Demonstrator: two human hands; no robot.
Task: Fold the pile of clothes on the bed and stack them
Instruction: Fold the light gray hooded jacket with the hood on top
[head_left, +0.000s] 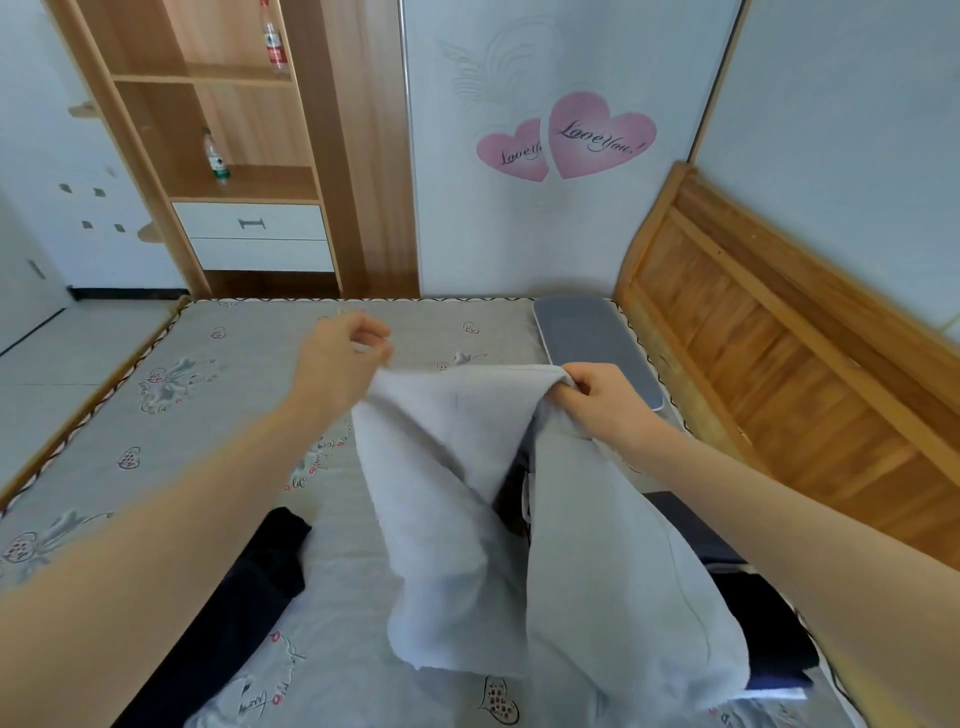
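Grey garment (467, 499) lifted, right grip (597, 400) clenching edge, left grip (343, 358) pinching corner (blurred)

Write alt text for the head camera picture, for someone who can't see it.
A person's left hand and right hand hold a light grey garment up by its top edge over a bed with a grey heart-print sheet. Dark clothes lie on the sheet below; a wooden shelf unit stands beyond the bed.
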